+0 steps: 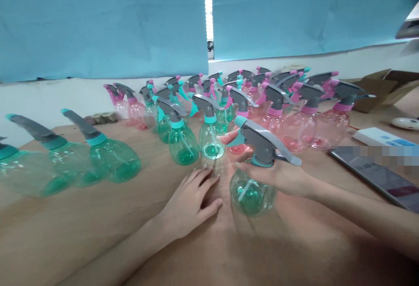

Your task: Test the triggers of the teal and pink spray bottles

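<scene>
My right hand (278, 175) is closed round the neck of a green spray bottle (250, 199) with a grey and turquoise trigger head. An index finger of that hand reaches up by the trigger. The bottle is upright at the tabletop, slightly blurred. To its left my left hand (191, 201) lies flat on the wooden table (157, 260), fingers spread, holding nothing. Just beyond the fingertips stand two green spray bottles (183, 146) with turquoise collars. Pink spray bottles (275, 122) stand behind the one in my right hand.
Several green bottles (114, 159) stand at the left. More pink and green ones crowd the back. At the right lie a phone (373, 177), a white box (382, 137) and a white mouse (406, 123). An open cardboard box (376, 87) sits behind them, below blue curtains (104, 24).
</scene>
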`<state>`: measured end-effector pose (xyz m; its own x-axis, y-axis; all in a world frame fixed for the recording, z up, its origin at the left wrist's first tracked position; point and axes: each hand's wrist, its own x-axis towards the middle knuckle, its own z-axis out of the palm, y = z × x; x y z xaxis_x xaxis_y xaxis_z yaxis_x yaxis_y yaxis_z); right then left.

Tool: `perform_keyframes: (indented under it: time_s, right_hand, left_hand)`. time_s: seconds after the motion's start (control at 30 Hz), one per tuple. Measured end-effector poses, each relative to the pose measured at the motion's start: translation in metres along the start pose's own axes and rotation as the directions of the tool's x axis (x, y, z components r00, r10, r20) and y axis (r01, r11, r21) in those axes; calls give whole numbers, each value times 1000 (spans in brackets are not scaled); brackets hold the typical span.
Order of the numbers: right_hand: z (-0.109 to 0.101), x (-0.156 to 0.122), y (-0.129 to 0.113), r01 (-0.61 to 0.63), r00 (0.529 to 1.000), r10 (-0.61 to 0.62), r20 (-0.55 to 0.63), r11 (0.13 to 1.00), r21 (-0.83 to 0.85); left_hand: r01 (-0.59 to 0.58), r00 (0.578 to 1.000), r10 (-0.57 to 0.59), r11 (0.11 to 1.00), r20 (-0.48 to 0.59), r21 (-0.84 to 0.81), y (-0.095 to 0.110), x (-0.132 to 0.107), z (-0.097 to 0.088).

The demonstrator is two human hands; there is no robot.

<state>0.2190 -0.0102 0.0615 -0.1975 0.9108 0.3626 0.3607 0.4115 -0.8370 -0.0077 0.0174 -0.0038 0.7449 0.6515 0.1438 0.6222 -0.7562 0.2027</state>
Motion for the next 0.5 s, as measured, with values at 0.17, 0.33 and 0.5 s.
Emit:
perform_keyframes:
  time_s: [0.17, 0.33, 0.5]
  right_hand:
    - [-2, 0, -1, -12, 999, 12, 31, 1000, 16]
    - [-6, 2, -4, 20, 997, -25, 79, 998, 60]
    - [-6, 2, -4, 45, 995, -53, 83, 994, 103]
  left_hand:
    - [-8, 1000, 8, 1000, -10, -7, -1, 0, 1]
    - [-6, 1000, 6, 1000, -14, -17, -1, -1, 1]
    - [1, 1000, -1, 1000, -2, -15, -1, -1, 0]
